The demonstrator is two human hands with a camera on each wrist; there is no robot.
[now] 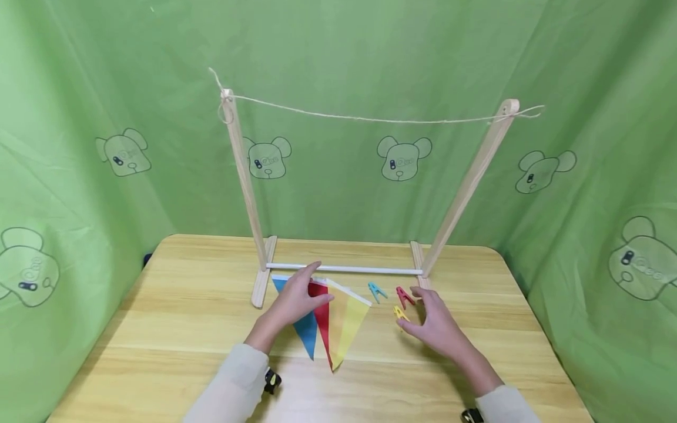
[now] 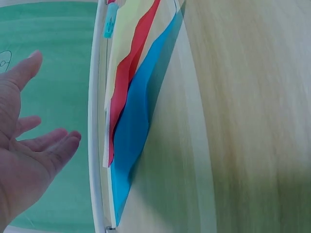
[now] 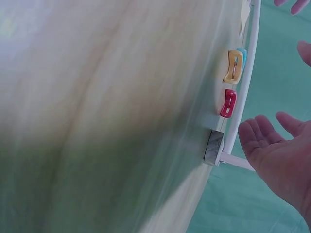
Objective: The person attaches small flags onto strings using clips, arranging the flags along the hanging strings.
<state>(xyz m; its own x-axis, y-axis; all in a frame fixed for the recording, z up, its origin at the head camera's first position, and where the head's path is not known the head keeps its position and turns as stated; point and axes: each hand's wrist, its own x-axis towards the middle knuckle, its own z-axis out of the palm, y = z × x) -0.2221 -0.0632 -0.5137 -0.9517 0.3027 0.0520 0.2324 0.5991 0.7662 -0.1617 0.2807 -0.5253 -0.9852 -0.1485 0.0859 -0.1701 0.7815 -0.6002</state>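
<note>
My left hand [image 1: 298,298] hovers over several triangular flags, its thumb and fingers spread and holding nothing. A blue flag [image 1: 305,332], a red flag [image 1: 321,311] and a yellow flag [image 1: 353,320] overlap like a fan, white edges toward the back. In the left wrist view the blue flag [image 2: 131,121] lies in front of the red one. To the right, a blue clothespin [image 1: 377,291], a red clothespin [image 1: 405,297] and a yellow clothespin [image 1: 400,315] lie on the table. Beside the red and yellow ones my right hand [image 1: 436,323] is held with fingers parted, gripping nothing.
Behind the flags stands a wooden frame with a left post [image 1: 243,176], a right post [image 1: 471,188] and a white crossbar [image 1: 344,269]. A slack string [image 1: 365,120] joins the post tops. Green curtain [image 1: 338,53] surrounds the wooden table [image 1: 180,329].
</note>
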